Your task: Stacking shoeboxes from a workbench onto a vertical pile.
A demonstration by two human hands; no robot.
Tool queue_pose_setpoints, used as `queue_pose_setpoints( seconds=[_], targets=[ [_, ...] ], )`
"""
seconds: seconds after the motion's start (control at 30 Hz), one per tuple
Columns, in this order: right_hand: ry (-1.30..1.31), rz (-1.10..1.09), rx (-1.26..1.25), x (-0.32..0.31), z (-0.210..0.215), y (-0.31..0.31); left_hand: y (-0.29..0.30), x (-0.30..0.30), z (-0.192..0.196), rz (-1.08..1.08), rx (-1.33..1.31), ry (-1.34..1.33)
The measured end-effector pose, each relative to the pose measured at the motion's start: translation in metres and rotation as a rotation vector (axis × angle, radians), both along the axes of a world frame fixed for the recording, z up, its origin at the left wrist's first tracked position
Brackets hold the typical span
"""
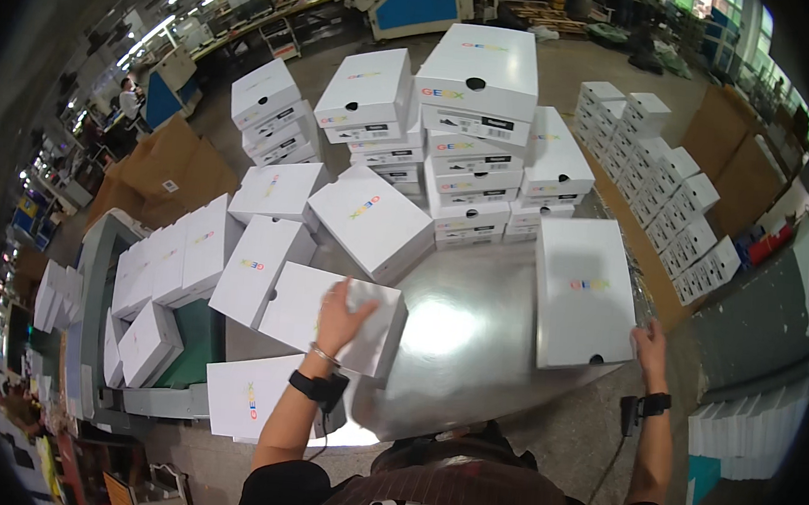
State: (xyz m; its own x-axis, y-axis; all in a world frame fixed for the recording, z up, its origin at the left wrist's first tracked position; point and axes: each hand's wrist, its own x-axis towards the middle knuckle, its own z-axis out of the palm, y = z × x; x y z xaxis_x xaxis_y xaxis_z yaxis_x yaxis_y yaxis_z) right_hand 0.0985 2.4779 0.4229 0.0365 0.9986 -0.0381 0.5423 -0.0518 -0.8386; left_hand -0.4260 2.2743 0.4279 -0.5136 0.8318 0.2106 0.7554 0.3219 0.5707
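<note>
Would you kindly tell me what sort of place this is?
Probably a factory packing area: there are stacked white boxes, a shiny metal table and a large blue-panelled machine beyond.

Multicoloured lettering (590, 285) on white boxes (580, 314)

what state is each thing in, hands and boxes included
Left hand: open, over a white box
White box: closed
Right hand: at the right box's edge, grip unclear
Right box: closed
Tall stack: upright
Metal table: shiny, partly covered
</note>
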Motion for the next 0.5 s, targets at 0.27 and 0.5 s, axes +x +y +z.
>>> queue_pose_setpoints(
  seconds=[0.27,0.5],
  targets=[
    [-0.096,0.739,-0.225,-0.161,-0.002,-0.089,-0.051,-0.100,-0.031,0.578,-0.540,0.250],
    [0.049,0.994,-0.504,-0.201,-0.057,-0.160,-0.038,-0.040,-0.022,0.129,-0.591,-0.163]
  ],
)
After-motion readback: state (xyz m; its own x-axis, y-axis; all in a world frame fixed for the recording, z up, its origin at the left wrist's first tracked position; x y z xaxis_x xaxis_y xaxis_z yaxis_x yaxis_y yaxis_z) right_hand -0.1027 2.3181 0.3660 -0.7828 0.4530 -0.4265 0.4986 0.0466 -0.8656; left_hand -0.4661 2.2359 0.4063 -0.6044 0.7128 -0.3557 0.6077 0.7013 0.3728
